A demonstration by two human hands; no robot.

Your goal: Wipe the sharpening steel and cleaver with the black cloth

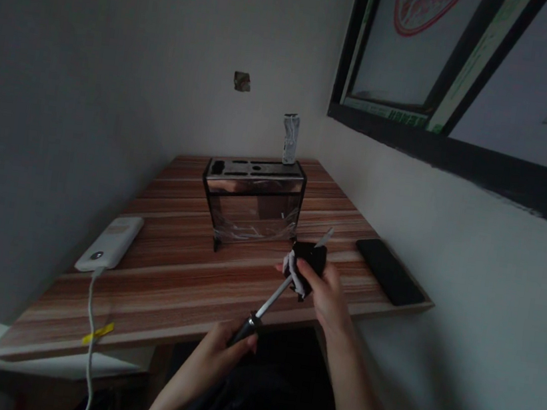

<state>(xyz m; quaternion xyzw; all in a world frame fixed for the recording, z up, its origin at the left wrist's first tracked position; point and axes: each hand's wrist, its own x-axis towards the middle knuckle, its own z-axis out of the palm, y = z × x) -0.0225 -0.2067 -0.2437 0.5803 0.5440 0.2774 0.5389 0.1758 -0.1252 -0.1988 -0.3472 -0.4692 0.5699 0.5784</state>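
currently, from my remote seat, i see the rod [272, 300] slanting near-left to far-right over the near part of the desk [160, 298], left hand's [223, 350] fingers wrapped round its handle [243, 329], right hand's [332, 297] fingers gripping a dark cloth [313, 257] about the shaft, nearer the tip [324, 237].

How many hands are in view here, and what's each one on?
2: the left hand grips the dark handle of a rod; the right hand holds a black-and-white cloth against its shaft. No others show.
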